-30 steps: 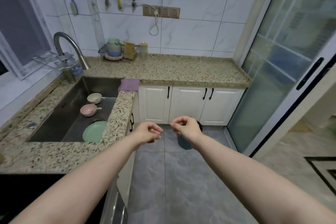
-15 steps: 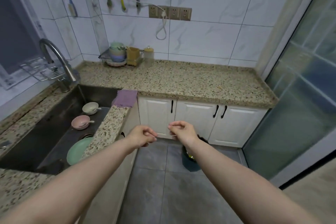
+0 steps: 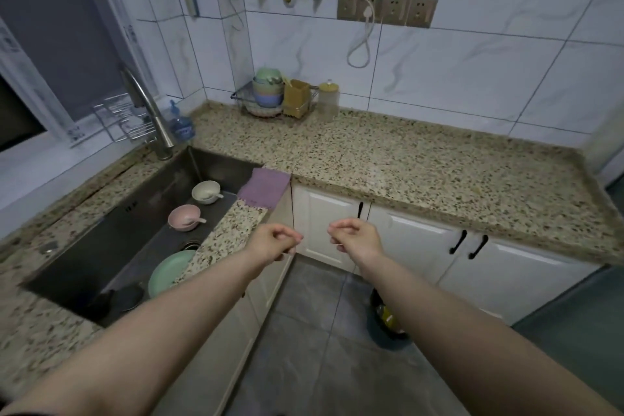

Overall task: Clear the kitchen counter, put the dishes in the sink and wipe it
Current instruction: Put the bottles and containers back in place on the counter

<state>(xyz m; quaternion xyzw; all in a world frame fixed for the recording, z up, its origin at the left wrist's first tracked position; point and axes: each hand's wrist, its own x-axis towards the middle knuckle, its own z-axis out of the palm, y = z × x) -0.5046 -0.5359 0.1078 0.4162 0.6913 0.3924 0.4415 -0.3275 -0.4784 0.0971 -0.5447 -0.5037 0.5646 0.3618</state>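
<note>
Both hands, left hand [image 3: 274, 242] and right hand [image 3: 357, 238], are hanging out front over the floor, fingers curled, gripping nothing. Sink [image 3: 111, 240] is holding a white bowl [image 3: 206, 192] and pink bowl [image 3: 184, 218], each with a spoon handle pointing right, plus a green plate [image 3: 167, 273]. Purple cloth [image 3: 265, 188] is draping over the counter [image 3: 388, 159] corner.

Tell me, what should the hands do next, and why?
Probably the left hand should reach for the purple cloth at the sink's corner. The bowls and green plate already sit in the sink, both hands hold nothing, so wiping the counter seems to be what's left.
</note>
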